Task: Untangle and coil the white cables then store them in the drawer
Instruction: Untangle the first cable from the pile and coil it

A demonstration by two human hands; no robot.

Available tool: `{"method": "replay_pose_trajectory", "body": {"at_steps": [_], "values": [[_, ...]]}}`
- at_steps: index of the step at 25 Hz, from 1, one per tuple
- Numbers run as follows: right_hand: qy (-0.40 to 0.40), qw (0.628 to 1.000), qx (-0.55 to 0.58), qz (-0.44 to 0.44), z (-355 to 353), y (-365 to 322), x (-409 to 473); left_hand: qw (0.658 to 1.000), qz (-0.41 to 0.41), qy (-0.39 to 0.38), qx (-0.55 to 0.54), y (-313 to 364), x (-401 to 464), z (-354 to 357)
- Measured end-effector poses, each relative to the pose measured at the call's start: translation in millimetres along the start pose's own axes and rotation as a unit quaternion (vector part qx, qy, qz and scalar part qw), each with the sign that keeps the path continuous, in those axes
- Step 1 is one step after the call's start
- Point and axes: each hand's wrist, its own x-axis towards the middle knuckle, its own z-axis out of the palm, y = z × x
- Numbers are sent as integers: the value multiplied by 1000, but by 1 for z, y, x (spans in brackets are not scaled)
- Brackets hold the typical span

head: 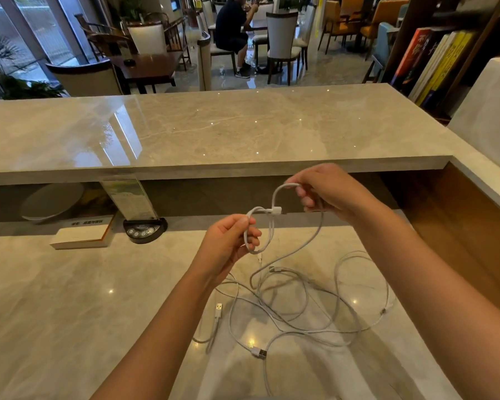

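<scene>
My left hand [228,238] pinches a small starting loop of white cable [295,287]; my right hand [326,192] grips its strand, coiling. Next, I'd feed slack from the tangle.

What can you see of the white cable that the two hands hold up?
The cable is thin, white and looks rubbery. The left hand pinches a small loop of it; the right hand holds the next bend higher up. A white USB plug sticks out between them. From the right hand it hangs down and runs into the tangle on the counter.
</scene>
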Motion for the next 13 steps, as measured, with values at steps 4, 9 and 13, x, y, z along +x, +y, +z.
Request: {"method": "replay_pose_trajectory", "body": {"at_steps": [4, 9, 13], "values": [[-58, 995, 3, -77, 36, 7, -23, 996, 15, 61, -60, -2, 2, 1], [57, 985, -39, -156, 71, 33, -33, 990, 7, 23, -139, -2, 0, 7], [49, 992, 13, -118, 72, 47, -29, 984, 10, 26, -176, 7, 2, 8]]}}
